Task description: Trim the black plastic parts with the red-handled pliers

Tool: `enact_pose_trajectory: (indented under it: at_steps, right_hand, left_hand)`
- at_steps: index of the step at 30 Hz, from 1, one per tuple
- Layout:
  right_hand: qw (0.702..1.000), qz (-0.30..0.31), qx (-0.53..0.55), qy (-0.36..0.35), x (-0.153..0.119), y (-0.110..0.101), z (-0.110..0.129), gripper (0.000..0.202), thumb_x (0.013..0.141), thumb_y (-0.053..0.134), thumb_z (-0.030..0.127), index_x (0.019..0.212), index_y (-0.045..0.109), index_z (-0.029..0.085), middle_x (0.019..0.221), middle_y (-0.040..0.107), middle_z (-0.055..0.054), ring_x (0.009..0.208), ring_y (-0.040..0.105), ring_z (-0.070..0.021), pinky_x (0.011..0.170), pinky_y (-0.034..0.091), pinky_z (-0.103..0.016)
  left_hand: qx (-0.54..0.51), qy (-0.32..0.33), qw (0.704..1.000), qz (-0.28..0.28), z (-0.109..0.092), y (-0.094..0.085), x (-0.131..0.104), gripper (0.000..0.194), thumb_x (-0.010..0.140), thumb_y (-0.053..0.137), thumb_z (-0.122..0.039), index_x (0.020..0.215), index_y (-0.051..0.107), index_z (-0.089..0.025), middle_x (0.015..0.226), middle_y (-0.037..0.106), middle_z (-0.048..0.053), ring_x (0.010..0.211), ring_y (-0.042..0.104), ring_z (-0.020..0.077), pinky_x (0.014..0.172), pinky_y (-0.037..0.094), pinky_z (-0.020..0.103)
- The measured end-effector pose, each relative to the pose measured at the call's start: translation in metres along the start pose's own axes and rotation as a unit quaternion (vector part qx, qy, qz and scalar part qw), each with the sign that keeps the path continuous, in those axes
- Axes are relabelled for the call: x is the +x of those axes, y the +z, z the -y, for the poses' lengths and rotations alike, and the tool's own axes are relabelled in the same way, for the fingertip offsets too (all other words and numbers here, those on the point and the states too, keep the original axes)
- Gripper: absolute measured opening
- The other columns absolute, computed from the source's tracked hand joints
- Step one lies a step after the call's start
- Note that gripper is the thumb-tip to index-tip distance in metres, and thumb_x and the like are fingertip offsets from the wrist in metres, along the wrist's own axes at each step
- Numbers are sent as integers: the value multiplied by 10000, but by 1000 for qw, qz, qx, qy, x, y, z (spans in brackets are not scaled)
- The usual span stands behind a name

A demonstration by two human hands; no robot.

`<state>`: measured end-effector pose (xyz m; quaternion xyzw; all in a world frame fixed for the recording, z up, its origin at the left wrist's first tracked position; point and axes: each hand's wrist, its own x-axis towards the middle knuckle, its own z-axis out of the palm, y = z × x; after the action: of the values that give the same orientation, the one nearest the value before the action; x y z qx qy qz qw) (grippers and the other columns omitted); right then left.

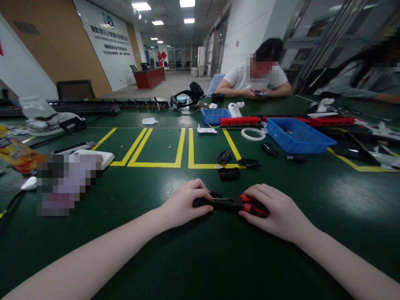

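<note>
My right hand (271, 210) is wrapped round the red and black handles of a pair of pliers (229, 203) low over the green table (175, 266). The tool's dark head points left. My left hand (187, 202) pinches a small black part (200, 202) at that head, thumb below and fingers above. A thin metallic piece shows between the fingertips and the pliers. Just beyond the hands lie several black pieces, one of them a ribbed black part (229, 173).
Yellow tape (154, 165) marks areas on the table. Beyond the hands stand a large blue bin (300, 143), a smaller blue bin (215, 116) and a white ring (253, 133). A white case (108, 159) lies left. Across the table a person (237, 79) leans over a handheld object; another sits right.
</note>
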<state>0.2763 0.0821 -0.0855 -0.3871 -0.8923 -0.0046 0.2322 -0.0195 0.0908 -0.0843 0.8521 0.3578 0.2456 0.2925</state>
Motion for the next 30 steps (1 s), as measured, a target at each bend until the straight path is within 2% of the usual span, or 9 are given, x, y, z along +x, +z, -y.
enact_pose_trajectory:
  at_steps: [30]
  right_hand:
    - [1000, 14, -5, 4, 4, -6, 6, 300, 830, 681, 413, 1033, 639, 197, 966, 701, -84, 836, 664, -216, 692, 568, -349]
  left_hand:
    - [6, 8, 1000, -2, 0, 0, 0, 142, 888, 699, -261, 1023, 688, -216, 1104, 619, 41, 1026, 599, 220, 920, 478, 411]
